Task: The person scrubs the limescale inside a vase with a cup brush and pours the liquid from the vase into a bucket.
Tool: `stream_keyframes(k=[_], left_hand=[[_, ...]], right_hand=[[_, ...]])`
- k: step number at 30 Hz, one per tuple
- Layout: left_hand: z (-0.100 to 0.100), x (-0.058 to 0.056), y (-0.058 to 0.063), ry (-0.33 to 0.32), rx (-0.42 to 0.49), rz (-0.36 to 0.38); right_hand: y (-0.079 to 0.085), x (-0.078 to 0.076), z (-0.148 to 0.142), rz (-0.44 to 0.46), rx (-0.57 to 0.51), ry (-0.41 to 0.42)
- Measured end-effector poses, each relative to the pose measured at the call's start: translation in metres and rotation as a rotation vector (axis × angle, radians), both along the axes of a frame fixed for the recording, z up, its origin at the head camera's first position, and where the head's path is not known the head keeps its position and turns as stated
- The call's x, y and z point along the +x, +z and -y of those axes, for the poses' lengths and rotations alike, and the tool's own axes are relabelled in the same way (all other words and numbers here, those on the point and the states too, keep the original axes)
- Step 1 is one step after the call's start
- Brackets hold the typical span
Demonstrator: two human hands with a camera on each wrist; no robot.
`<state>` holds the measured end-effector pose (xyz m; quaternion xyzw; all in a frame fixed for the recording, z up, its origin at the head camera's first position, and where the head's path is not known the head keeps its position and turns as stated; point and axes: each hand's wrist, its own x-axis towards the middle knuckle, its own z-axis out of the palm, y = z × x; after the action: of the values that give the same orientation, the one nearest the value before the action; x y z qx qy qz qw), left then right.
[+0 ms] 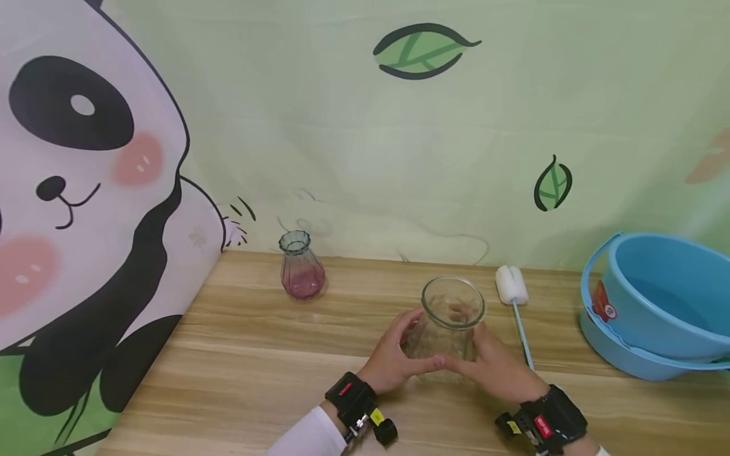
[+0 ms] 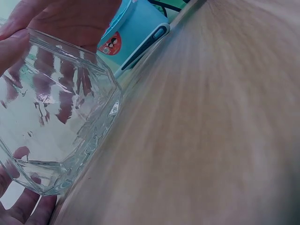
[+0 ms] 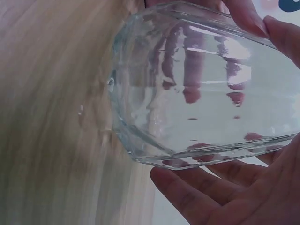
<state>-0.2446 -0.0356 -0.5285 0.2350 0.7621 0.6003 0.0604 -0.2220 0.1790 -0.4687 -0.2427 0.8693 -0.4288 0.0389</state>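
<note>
Both hands hold a clear glass vase (image 1: pixel 436 342) with a wide round rim and faceted sides, low over the wooden table. On its left side, the left hand (image 1: pixel 393 358) curls its fingers round the glass; the right hand (image 1: pixel 496 364) grips the opposite side. Both thumbs meet at the vase's near side in the head view. The left wrist view shows the vase (image 2: pixel 51 112) with its thick base close to the table. Fingers show through the transparent wall of the vase (image 3: pixel 206 93) in the right wrist view.
A smaller vase (image 1: pixel 302 272), bluish at the neck and pink below, stands back left on the table (image 1: pixel 239 380). Right of the hands lies a brush (image 1: pixel 512 285) with a white foam head and blue handle. Blue buckets (image 1: pixel 656 310) stand at far right. A printed backdrop (image 1: pixel 319 126) rises behind.
</note>
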Motion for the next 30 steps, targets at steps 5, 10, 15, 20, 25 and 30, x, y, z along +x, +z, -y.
stream_keyframes(k=[5, 10, 15, 20, 25, 30], left_hand=[[0.002, 0.01, 0.019, 0.008, 0.027, 0.002], [0.002, 0.009, 0.018, 0.019, 0.018, 0.002], [0.001, -0.001, -0.001, 0.021, -0.026, 0.004], [0.002, -0.003, -0.005, 0.02, -0.01, 0.018], [0.002, -0.005, -0.001, -0.017, 0.012, 0.066], [0.001, -0.005, 0.012, -0.042, 0.051, 0.181]], right_hand=[[-0.003, 0.001, 0.001, 0.045, -0.003, -0.021], [-0.002, 0.002, 0.002, 0.057, 0.006, -0.035], [-0.005, 0.002, 0.002, 0.037, 0.011, -0.063], [-0.01, 0.001, 0.004, 0.003, 0.012, -0.094], [-0.011, 0.0, 0.004, 0.041, -0.047, -0.114], [-0.01, 0.002, 0.004, 0.043, -0.089, -0.171]])
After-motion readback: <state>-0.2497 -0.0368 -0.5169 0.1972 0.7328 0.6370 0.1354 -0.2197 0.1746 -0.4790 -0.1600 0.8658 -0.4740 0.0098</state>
